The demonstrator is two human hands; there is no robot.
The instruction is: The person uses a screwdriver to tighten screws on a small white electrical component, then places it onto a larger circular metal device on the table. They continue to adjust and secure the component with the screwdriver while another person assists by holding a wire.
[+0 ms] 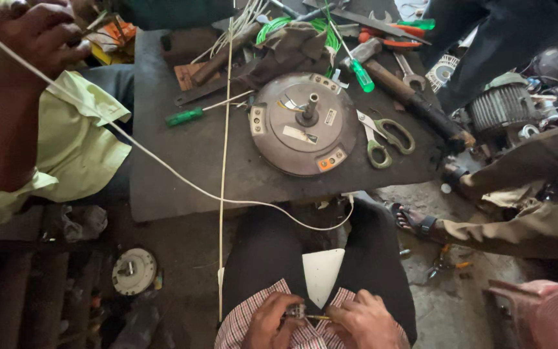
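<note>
My left hand (271,318) and my right hand (366,318) meet over my lap at the bottom of the view, both pinching a small metal part (298,313) between the fingertips. A white wire (163,165) runs from near my lap up to a raised hand (30,35) of a person in a light green shirt at the top left. A second white wire (225,161) runs straight up the bench. A white sheet (322,271) lies on my dark trousers.
On the dark bench (182,161) lie a round grey fan motor housing (305,124), green-handled scissors (382,137), green screwdrivers (185,116), a hammer (414,100) and cloth. Another person's sandalled foot (414,220) is at the right. A round part (134,271) lies on the floor.
</note>
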